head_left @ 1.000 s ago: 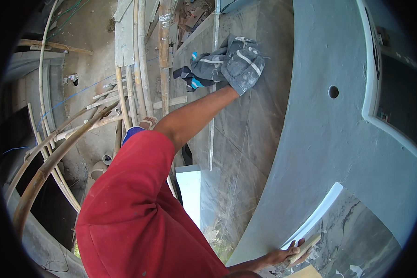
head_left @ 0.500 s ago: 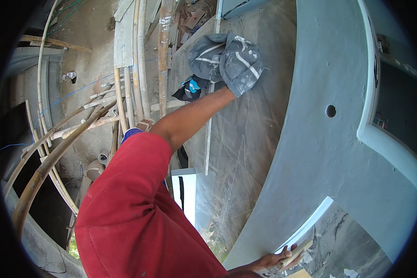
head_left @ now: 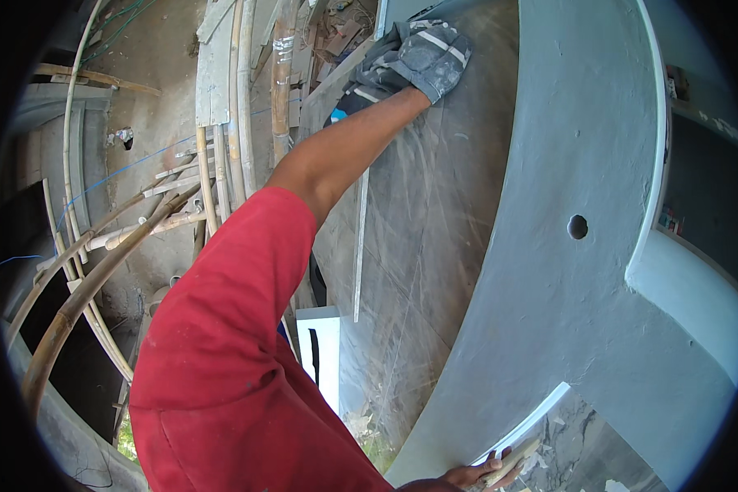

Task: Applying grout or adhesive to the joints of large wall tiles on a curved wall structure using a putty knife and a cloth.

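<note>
I appear to be wiping a streaked grey slab [head_left: 418, 246], a white-smeared cloth [head_left: 425, 54] against its far end; the next stroke likely calls for even pressure. The cloth hides my left grip, how wide I cannot tell; right of the slab, my right grip [head_left: 485, 471] holds a pale bar [head_left: 526, 453].

Marbled surface [head_left: 422, 238]: grey, and look at those hazy streaks!
Grey cloth [head_left: 430, 59]: white-striped, bunched right on it, far end!
Pale strip [head_left: 361, 246]: running lengthwise along it!
</note>
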Available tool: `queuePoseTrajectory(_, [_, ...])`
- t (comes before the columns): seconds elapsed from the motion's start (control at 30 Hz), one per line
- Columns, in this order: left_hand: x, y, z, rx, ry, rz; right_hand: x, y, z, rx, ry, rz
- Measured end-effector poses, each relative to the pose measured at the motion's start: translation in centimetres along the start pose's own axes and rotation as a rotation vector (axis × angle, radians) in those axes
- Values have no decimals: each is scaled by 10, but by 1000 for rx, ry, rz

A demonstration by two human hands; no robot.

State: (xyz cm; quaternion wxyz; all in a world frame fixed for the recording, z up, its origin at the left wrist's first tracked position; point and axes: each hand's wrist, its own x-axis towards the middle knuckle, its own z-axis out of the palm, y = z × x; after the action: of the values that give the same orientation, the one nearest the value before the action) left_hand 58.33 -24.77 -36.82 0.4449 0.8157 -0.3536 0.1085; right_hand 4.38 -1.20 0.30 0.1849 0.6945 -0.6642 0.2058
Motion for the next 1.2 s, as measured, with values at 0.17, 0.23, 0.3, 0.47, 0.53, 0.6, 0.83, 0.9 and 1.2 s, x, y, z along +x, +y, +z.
queuePoseTrajectory(0.17, [-47,23,0,-985,-75,-518,2,-8,-7,-57,-64,47])
queuePoseTrajectory(0.23, [-33,18,-5,-749,3,-295,3,-12,-10,-32,-82,-88])
queuePoseTrajectory(0.3, [-1,8,-15,-184,339,165,4,-15,-13,-7,-99,-227])
queuePoseTrajectory(0.47, [11,17,-32,-225,314,14,6,-23,-20,72,-102,-288])
queuePoseTrajectory(0.53, [-14,27,-27,-360,209,-63,7,-26,-20,50,-143,-272])
queuePoseTrajectory(0.6, [-21,28,-17,-988,389,-192,6,-28,-19,9,-145,-296])
queuePoseTrajectory(0.83, [6,-11,24,139,187,38,0,-6,1,164,-24,-35])
queuePoseTrajectory(0.9, [-53,11,25,-116,255,114,1,2,3,146,30,-113])
queuePoseTrajectory(1.2, [-380,194,-117,-1334,-669,-453,3,-6,4,204,21,-138])
